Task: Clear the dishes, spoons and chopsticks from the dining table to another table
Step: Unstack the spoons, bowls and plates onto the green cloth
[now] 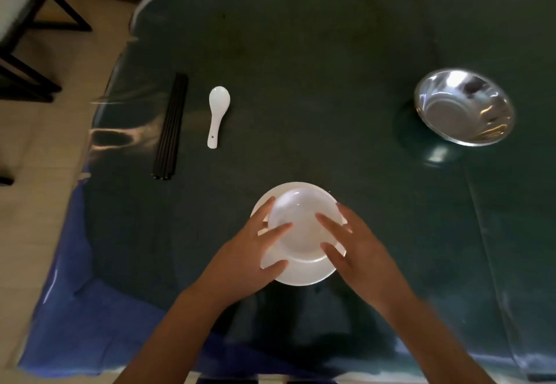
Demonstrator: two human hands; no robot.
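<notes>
A white bowl [304, 227] sits in a white plate [304, 276] near the front middle of the table. My left hand [240, 263] lies against the bowl's left side, fingers spread over its rim and thumb over the plate. My right hand [361, 251] holds the bowl's right side, index finger and thumb reaching inside the rim. A white ceramic spoon [217, 115] lies to the left, handle towards me. Further left, a bundle of black chopsticks [171, 126] lies lengthwise. A shiny steel bowl [463, 106] stands at the right.
The table [301, 52] has a dark green cloth under clear plastic, with blue cloth hanging at its left and front edges. A dark-framed chair [18, 37] stands on the beige floor at the far left.
</notes>
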